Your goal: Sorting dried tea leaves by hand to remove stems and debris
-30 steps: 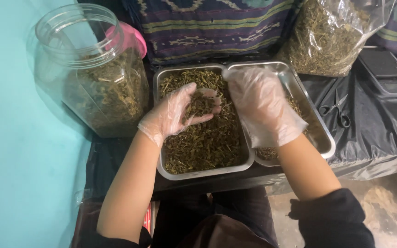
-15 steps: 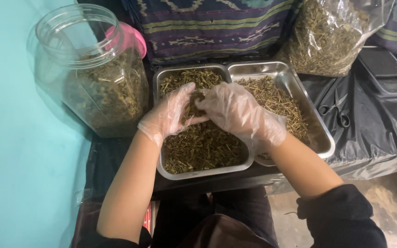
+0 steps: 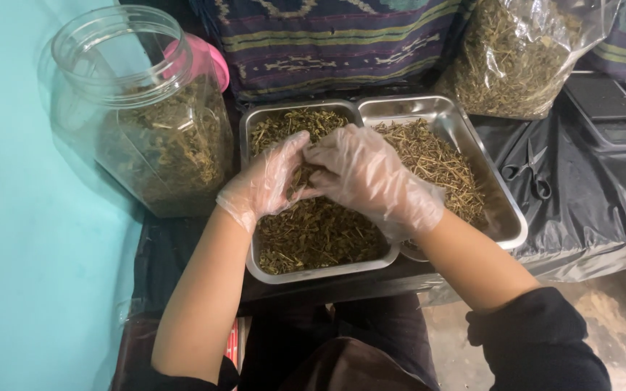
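Altogether two steel trays sit side by side: the left tray (image 3: pixel 255 264) full of dark green dried herb (image 3: pixel 313 232), the right tray (image 3: pixel 505 210) holding a paler heap of stems (image 3: pixel 436 163). Beside them stand one clear plastic jar (image 3: pixel 139 116) part-filled with herb, one clear bag (image 3: pixel 523 58) of it, one pair of scissors (image 3: pixel 530 170) and one black scale (image 3: pixel 610 112). Both hands wear thin clear gloves. Over the left tray, the left hand (image 3: pixel 266 181) is cupped around a clump of herb, and the right hand (image 3: pixel 371 177) meets it from the right, fingertips pinched into that same clump. A second ago the right hand hovered higher, over the right tray, apart from the left; half a second ago it had already joined it.
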